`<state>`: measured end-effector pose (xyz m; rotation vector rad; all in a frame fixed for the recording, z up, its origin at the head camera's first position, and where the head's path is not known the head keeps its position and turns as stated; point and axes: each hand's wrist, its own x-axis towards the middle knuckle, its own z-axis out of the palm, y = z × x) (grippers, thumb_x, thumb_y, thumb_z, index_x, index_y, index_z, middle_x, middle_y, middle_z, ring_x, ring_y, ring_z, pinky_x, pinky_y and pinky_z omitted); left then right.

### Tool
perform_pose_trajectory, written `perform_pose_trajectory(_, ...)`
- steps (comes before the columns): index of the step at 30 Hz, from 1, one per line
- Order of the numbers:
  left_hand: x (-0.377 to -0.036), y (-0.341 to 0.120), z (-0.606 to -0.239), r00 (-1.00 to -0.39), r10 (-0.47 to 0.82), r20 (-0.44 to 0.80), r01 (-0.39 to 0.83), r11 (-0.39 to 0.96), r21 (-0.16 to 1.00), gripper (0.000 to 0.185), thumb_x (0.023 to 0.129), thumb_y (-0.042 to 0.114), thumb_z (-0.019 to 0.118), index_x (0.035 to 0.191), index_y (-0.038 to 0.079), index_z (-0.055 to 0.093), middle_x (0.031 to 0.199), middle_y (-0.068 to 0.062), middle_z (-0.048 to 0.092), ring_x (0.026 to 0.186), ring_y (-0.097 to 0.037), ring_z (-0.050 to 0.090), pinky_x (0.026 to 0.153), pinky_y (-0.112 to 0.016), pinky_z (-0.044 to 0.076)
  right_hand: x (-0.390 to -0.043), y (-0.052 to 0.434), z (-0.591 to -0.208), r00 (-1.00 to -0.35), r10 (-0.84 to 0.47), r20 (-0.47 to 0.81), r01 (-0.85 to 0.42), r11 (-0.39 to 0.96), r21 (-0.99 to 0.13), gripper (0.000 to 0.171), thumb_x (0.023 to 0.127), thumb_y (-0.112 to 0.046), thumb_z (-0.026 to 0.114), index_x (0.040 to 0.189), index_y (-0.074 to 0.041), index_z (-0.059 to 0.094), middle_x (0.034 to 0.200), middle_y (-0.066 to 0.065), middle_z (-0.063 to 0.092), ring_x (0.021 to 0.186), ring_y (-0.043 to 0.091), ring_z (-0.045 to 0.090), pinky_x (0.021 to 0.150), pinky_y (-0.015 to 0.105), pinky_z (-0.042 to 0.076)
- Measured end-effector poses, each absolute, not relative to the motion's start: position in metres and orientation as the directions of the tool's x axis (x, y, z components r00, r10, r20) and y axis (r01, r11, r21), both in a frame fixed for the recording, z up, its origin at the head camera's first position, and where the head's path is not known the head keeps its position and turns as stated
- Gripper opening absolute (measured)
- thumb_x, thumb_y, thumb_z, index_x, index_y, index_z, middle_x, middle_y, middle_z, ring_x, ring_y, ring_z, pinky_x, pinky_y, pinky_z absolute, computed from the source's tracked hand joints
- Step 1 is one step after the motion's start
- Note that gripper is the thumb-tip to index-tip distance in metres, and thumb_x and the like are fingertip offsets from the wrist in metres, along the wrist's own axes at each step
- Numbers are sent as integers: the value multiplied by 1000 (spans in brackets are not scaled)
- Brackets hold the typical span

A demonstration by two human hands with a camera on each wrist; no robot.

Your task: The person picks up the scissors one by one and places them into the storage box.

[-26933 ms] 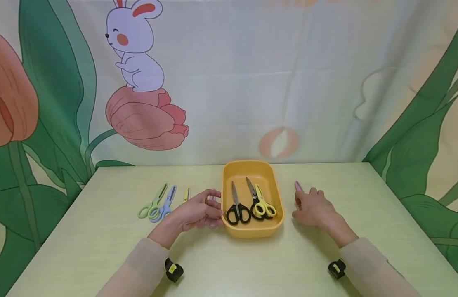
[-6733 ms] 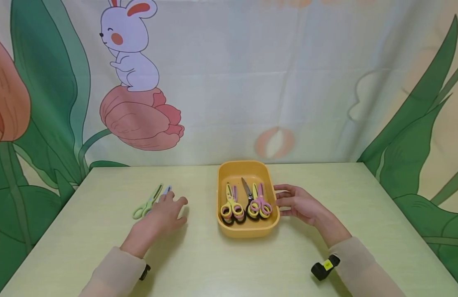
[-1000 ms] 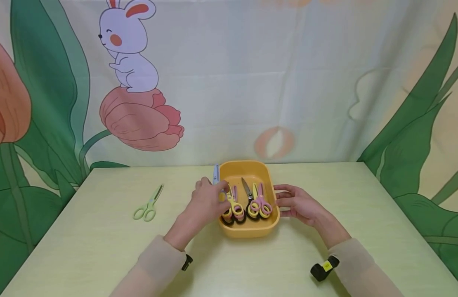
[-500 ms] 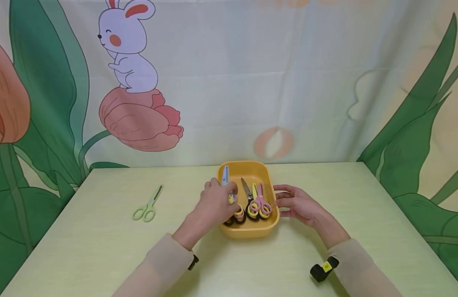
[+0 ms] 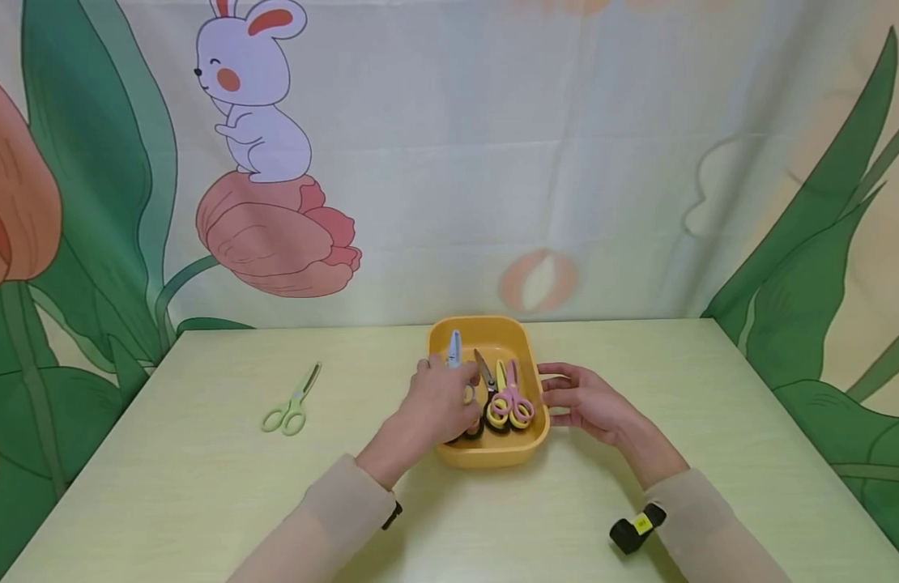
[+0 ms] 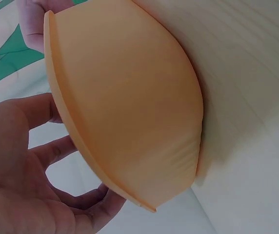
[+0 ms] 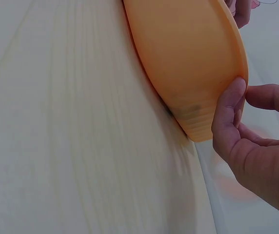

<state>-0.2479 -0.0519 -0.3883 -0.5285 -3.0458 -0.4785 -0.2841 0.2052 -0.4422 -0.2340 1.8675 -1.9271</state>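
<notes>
My left hand (image 5: 440,398) holds blue scissors (image 5: 455,348) by the handle end, over the left part of a yellow tray (image 5: 486,456). Their blades point away from me. In the left wrist view the tray wall (image 6: 129,97) hides them, with the fingers behind the rim. My right hand (image 5: 591,401) touches the tray's right wall from outside with its fingertips, also seen in the right wrist view. Inside lie pink scissors (image 5: 513,397) over yellow ones, next to black-handled scissors (image 5: 486,374); more handles are partly hidden by my left hand.
Green scissors (image 5: 291,407) lie on the pale table (image 5: 202,486), left of the tray. Behind the table's far edge hangs a curtain (image 5: 435,162) printed with a rabbit and tulips.
My left hand has carried the blue scissors rightward from the tray's left edge to over its inside. The right hand stays put. Much earlier, several scissors now gone from the table lay there.
</notes>
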Motion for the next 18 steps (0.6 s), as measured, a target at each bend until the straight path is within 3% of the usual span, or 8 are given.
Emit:
perform_pose_trajectory(8,-251,-42,-396,-947,321,4,313,921,232,25,95,25,69,118,17,65,107,-24,54,97,-35,51,78,-42,48,-284,204,-441,-886,-429,-175,185,19,-983,60,101,1,55,154,8,27,136,30,48,104,25,65,84,39,58)
perform_pose_trajectory(18,-254,-30,-394,-934,341,-106,342,940,4,45,98,33,66,138,13,62,120,-24,65,112,-38,58,97,-50,48,-284,205,-441,-887,-426,-179,185,29,-982,60,102,0,55,154,7,28,132,27,49,98,22,64,84,38,58)
